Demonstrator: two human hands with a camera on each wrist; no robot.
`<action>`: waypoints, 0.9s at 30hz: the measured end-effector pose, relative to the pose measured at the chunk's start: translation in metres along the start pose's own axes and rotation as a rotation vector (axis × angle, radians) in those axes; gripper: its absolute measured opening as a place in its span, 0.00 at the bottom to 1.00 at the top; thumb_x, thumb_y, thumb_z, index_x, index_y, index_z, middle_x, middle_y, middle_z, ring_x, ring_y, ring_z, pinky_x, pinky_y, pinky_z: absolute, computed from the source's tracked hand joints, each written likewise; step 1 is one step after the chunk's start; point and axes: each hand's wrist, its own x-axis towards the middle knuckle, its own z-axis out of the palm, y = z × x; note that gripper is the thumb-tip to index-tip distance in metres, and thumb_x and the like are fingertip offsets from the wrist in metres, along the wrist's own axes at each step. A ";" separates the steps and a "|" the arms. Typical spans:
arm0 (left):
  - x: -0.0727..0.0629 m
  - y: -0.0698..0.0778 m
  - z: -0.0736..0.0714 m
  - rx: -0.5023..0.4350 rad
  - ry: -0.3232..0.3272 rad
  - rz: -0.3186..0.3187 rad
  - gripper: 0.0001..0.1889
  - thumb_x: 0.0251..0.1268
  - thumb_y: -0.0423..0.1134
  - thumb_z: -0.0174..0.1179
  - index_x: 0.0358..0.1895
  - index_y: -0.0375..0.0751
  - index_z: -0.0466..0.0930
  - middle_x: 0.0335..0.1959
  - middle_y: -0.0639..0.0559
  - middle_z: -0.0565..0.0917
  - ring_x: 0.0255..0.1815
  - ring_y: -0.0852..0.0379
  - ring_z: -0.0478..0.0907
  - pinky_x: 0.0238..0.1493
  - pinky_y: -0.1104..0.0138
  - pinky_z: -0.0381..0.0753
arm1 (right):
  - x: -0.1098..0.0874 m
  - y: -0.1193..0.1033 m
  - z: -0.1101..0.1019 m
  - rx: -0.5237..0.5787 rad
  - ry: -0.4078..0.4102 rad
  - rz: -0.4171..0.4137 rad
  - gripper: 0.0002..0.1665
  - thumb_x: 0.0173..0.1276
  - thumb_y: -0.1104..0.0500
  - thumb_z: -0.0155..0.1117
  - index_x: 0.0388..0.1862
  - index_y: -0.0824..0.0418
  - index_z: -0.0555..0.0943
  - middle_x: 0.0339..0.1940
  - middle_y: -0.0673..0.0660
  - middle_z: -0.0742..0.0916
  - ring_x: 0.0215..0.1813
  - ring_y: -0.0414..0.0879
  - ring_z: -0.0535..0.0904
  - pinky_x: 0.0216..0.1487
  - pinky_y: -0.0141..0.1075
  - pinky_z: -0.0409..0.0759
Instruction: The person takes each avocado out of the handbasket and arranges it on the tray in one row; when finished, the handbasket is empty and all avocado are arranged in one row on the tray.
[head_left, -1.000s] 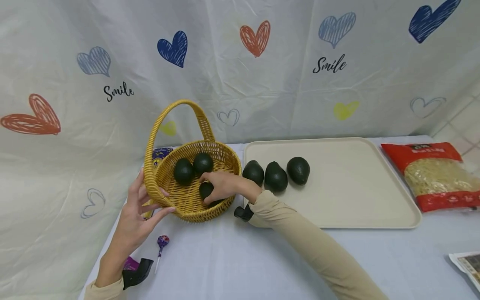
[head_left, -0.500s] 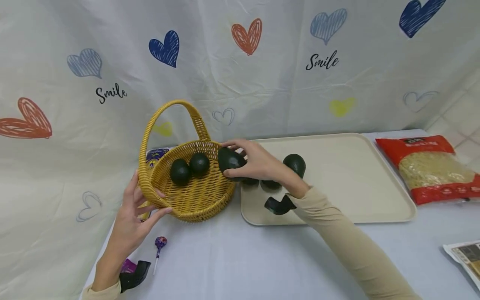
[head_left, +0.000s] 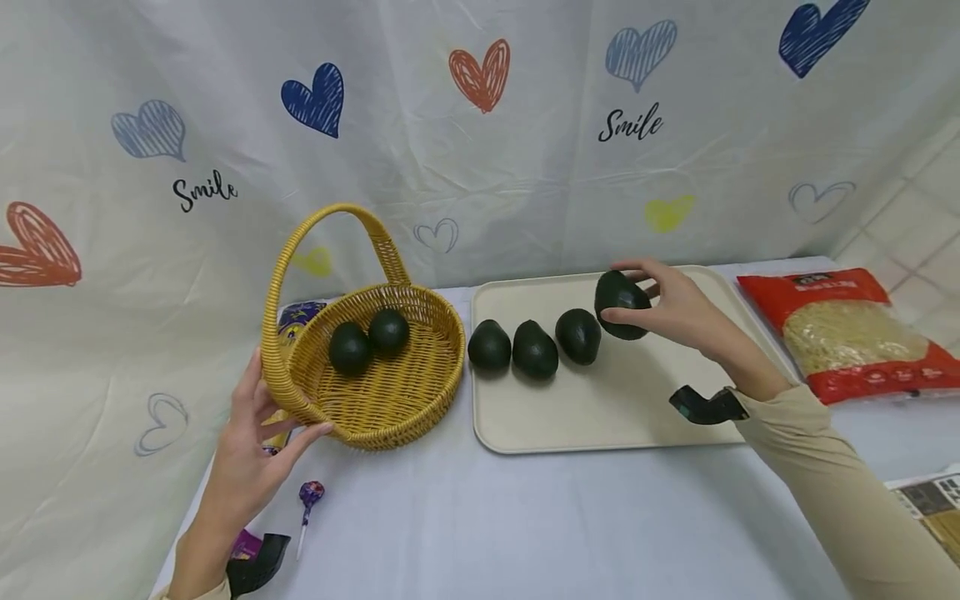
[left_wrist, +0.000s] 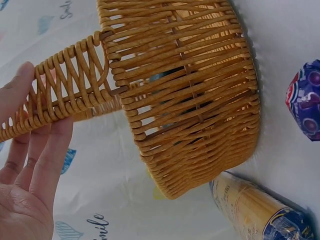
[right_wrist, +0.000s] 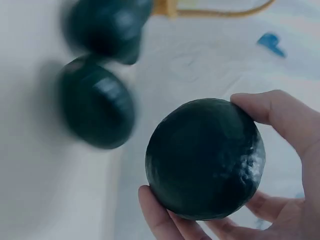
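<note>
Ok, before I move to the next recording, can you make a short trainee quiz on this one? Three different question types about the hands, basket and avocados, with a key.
1. True or false: the left hand is gripping the lollipop.
2. How many avocados lie in the basket? A) one B) two C) four
3. Fill in: in the head view, the right hand holds an avocado, while three more sit in a row at the left part of the ____.

Key
1. False; it holds the basket's handle.
2. B
3. tray
</note>
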 end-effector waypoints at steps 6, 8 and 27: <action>-0.003 0.001 -0.002 0.024 0.003 -0.016 0.56 0.67 0.61 0.63 0.83 0.31 0.41 0.67 0.70 0.73 0.56 0.75 0.79 0.49 0.83 0.82 | 0.001 0.042 0.009 -0.003 -0.066 0.102 0.47 0.71 0.46 0.73 0.80 0.63 0.64 0.73 0.73 0.72 0.64 0.67 0.73 0.57 0.56 0.80; -0.003 0.001 -0.002 0.025 0.003 -0.015 0.56 0.67 0.61 0.62 0.83 0.31 0.40 0.68 0.70 0.72 0.56 0.75 0.79 0.50 0.83 0.81 | 0.001 0.052 0.015 -0.004 -0.078 0.126 0.48 0.71 0.45 0.73 0.80 0.64 0.64 0.72 0.73 0.72 0.64 0.67 0.72 0.59 0.57 0.79; 0.000 -0.001 0.000 0.029 -0.005 -0.016 0.56 0.67 0.62 0.62 0.83 0.31 0.41 0.66 0.72 0.72 0.54 0.76 0.78 0.49 0.83 0.82 | -0.001 0.061 0.012 0.077 -0.189 0.156 0.43 0.78 0.50 0.66 0.79 0.71 0.60 0.70 0.78 0.72 0.60 0.65 0.81 0.51 0.48 0.90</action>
